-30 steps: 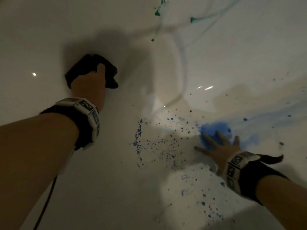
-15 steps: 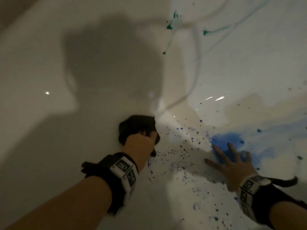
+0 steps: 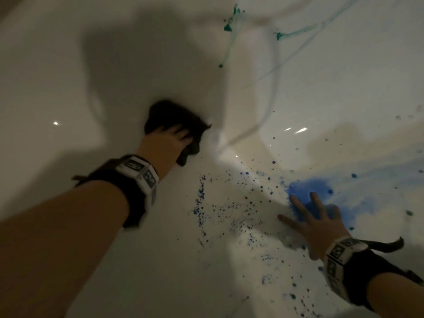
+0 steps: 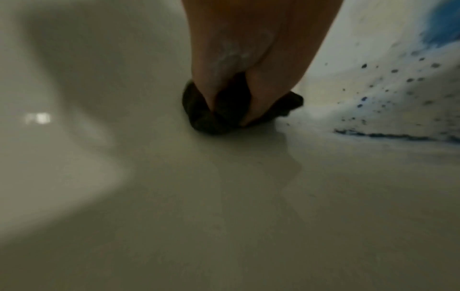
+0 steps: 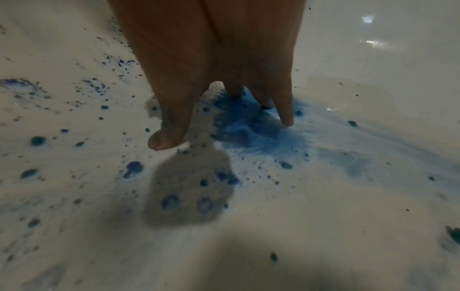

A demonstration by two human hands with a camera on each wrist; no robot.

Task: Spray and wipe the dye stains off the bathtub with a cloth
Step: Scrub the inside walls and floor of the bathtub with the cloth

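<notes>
Our left hand (image 3: 168,143) has come back up a little toward the middle of the frame since half a second ago, rubbing the dark cloth (image 3: 171,121) on the white bathtub (image 3: 57,76). Its fingers are curled around the bunched cloth and press it down on a part that looks clean already. Our right hand (image 3: 314,222) has stayed put at the lower right, fingers spread flat on the big blue stain (image 3: 307,189), holding nothing. So we think the blue spots (image 3: 229,210) between our hands are still left to wipe, and the green drips (image 3: 229,26) at the top too. The tub wall curves up at the left, and there is open room to slide the cloth right.
</notes>
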